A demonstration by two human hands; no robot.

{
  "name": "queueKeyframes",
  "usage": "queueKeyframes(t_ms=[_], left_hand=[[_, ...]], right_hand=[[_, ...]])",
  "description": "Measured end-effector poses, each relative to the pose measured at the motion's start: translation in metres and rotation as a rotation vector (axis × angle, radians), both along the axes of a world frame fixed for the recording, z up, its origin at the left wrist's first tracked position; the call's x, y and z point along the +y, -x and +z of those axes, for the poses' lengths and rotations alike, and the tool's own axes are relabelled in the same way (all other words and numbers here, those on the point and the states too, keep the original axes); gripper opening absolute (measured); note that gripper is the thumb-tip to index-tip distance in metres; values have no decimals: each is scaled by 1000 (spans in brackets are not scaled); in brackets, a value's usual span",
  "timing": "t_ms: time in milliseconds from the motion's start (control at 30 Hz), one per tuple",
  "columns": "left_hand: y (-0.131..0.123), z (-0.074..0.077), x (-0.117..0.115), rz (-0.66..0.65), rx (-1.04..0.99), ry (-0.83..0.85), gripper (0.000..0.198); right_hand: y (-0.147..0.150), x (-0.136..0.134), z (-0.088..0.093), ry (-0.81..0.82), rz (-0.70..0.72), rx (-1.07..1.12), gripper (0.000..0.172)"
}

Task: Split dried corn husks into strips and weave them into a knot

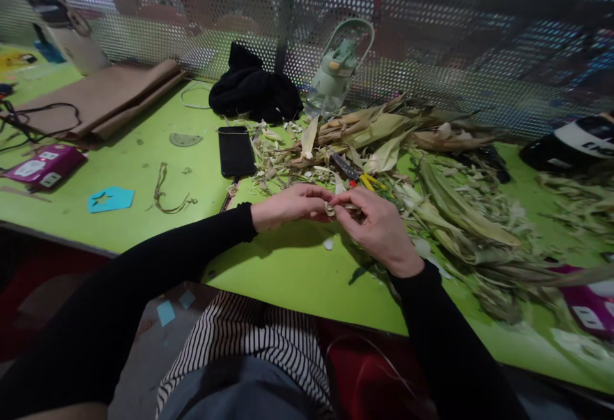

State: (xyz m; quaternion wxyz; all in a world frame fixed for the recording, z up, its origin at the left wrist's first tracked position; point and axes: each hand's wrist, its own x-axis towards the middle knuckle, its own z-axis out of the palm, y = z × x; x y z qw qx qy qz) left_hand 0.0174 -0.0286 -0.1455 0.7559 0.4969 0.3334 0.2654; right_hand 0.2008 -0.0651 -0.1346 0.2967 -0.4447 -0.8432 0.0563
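We take this for a craft workshop, handwork station. Bright green bench (pixel 144 171) backed by a perforated metal screen (pixel 432 36); heaps of dried corn husks (pixel 451 215) and trimmings across the top; folded brown paper (pixel 100 94) to one side; a water bottle (pixel 338 68), a phone (pixel 236 150) and a black cloth (pixel 254 91) set among the work

single head-worn view — looking forward and down, close over the green table (pixel 144 171), mesh screen (pixel 432 36) behind
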Motion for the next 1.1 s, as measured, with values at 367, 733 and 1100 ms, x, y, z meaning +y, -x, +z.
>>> queueKeyframes(t_ms=[367, 733, 1100], left_hand=[[0, 9, -6, 3, 31, 2, 17], [-4, 10, -7, 122, -117, 209, 19], [-14, 2, -17, 433, -224, 112, 12]], right_hand=[[-1, 0, -1, 29, 20, 74, 11], [-1, 2, -7, -151, -77, 113, 24], [31, -6, -21, 459, -187, 506, 40]])
